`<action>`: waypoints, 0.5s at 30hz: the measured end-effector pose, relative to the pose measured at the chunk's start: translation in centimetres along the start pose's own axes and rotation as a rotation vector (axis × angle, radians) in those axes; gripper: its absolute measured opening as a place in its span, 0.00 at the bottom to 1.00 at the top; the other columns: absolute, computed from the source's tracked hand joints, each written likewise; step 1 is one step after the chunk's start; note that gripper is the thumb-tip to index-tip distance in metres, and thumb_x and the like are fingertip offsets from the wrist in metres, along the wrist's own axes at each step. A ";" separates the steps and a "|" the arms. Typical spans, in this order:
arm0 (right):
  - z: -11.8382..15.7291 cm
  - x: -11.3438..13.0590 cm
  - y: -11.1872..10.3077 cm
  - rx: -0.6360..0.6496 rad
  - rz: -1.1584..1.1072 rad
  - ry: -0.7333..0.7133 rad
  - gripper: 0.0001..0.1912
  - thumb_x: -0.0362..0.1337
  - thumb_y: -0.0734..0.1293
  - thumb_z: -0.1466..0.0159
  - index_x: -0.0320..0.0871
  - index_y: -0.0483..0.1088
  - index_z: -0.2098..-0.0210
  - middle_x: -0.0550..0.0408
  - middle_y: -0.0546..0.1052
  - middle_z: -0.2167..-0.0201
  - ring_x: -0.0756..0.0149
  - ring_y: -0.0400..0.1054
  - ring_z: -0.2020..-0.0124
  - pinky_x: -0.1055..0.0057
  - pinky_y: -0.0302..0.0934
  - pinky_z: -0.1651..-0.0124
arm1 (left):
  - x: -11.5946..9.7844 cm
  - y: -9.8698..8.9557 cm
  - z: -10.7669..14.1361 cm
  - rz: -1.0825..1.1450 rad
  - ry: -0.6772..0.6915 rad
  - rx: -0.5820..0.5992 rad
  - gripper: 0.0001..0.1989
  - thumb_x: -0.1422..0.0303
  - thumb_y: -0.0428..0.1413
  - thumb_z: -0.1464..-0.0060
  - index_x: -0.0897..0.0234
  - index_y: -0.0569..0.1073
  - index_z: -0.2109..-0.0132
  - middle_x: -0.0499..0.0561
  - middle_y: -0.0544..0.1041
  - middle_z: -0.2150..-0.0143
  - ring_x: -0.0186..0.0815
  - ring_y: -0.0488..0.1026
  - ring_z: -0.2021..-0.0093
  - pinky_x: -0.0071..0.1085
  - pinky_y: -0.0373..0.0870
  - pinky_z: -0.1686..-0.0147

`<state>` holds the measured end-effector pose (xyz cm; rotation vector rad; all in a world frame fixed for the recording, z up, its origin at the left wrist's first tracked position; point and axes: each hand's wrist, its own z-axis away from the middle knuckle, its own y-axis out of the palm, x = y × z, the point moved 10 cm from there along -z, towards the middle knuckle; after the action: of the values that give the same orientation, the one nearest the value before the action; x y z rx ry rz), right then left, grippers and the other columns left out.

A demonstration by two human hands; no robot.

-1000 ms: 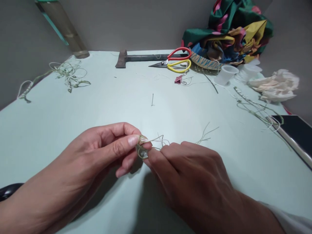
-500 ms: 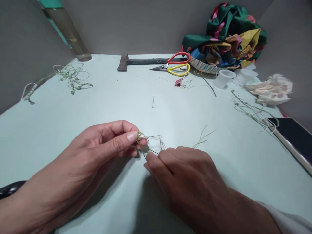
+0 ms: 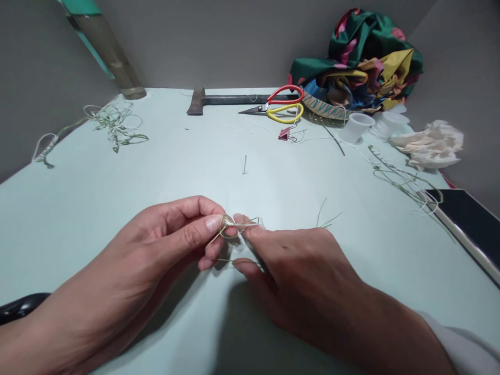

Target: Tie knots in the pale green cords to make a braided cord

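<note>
My left hand [image 3: 172, 234] is closed, thumb and forefinger pinching a small knotted piece of cord [image 3: 224, 222] in green and white. Thin cord strands [image 3: 247, 224] stretch from the knot towards the right, and a green loop hangs just below it. Close beside it is my right hand [image 3: 300, 265], thumb and forefinger spread apart around the strands. One green strand passes by its thumb tip. The other fingers of that hand are hidden beneath it. Loose green cord ends [image 3: 328, 219] show beyond its knuckles.
A pin [image 3: 245, 164] stands ahead of my hands. Behind lie a hammer-like tool [image 3: 234, 99], scissors [image 3: 285, 107] and a pink binder clip [image 3: 285, 134]. Cord tangles [image 3: 117, 122] are at left; plastic cups [image 3: 356, 127], colourful cloth [image 3: 375, 41] and a phone-like dark slab [image 3: 469, 224] are at right.
My right thumb and forefinger have parted, and the forefinger has moved up to the strands beside the knot. A green loop now shows below the knot. My left hand keeps its pinch.
</note>
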<state>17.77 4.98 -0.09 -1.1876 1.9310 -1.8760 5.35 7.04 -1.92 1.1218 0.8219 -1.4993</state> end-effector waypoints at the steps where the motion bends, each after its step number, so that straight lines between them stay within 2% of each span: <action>1: -0.1 -0.3 -0.5 -0.029 0.019 0.003 0.12 0.34 0.67 0.27 0.43 0.79 0.47 0.50 0.90 0.60 0.61 0.78 0.75 0.63 0.58 0.75 | -0.1 0.0 0.0 -0.015 0.007 -0.008 0.19 0.59 0.67 0.36 0.62 0.77 0.74 0.47 0.72 0.74 0.30 0.67 0.71 0.18 0.71 0.69; 3: -0.2 -1.2 -1.6 -0.077 0.023 0.032 0.13 0.41 0.69 0.27 0.41 0.80 0.50 0.50 0.88 0.67 0.57 0.77 0.75 0.62 0.57 0.74 | -0.3 -0.1 0.1 -0.044 0.011 -0.029 0.20 0.57 0.67 0.37 0.62 0.77 0.74 0.46 0.71 0.75 0.30 0.65 0.73 0.19 0.70 0.70; 5: -0.6 -2.6 -2.4 -0.090 -0.028 0.086 0.12 0.44 0.70 0.27 0.42 0.82 0.55 0.53 0.85 0.70 0.59 0.76 0.75 0.63 0.57 0.72 | -0.3 -0.3 0.1 -0.068 0.012 -0.055 0.20 0.57 0.68 0.38 0.61 0.76 0.74 0.46 0.71 0.75 0.31 0.66 0.73 0.19 0.70 0.71; 8: -1.3 -4.6 -3.5 -0.114 -0.161 0.152 0.12 0.41 0.70 0.27 0.45 0.84 0.63 0.56 0.86 0.68 0.66 0.73 0.73 0.67 0.60 0.68 | -0.6 -0.4 0.0 -0.097 0.029 -0.075 0.19 0.59 0.65 0.37 0.60 0.76 0.75 0.47 0.72 0.76 0.31 0.66 0.73 0.20 0.69 0.73; 11: -1.4 -5.5 -5.4 -0.283 -0.135 0.172 0.11 0.35 0.69 0.28 0.43 0.84 0.66 0.57 0.84 0.70 0.70 0.67 0.75 0.69 0.59 0.68 | -0.7 -0.4 -0.2 -0.108 0.034 -0.083 0.19 0.61 0.63 0.36 0.60 0.76 0.75 0.47 0.72 0.76 0.32 0.67 0.74 0.21 0.68 0.74; 13: -0.9 -4.9 -6.5 -0.398 -0.089 0.149 0.09 0.33 0.70 0.29 0.40 0.82 0.64 0.55 0.81 0.69 0.72 0.63 0.77 0.68 0.58 0.70 | -0.7 -0.4 -0.1 -0.111 0.030 -0.085 0.18 0.61 0.63 0.35 0.59 0.77 0.75 0.47 0.73 0.76 0.32 0.68 0.73 0.21 0.69 0.74; 15: -0.7 -3.7 -6.5 -0.409 -0.136 0.099 0.08 0.32 0.70 0.29 0.37 0.82 0.55 0.53 0.81 0.64 0.71 0.65 0.75 0.69 0.60 0.70 | -0.7 -0.4 -0.1 -0.111 0.030 -0.081 0.18 0.60 0.64 0.35 0.58 0.78 0.74 0.47 0.74 0.75 0.33 0.69 0.72 0.20 0.71 0.72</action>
<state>22.33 8.74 4.55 -1.3874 2.4294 -1.6752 4.96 7.42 -1.36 1.0558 0.9703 -1.5296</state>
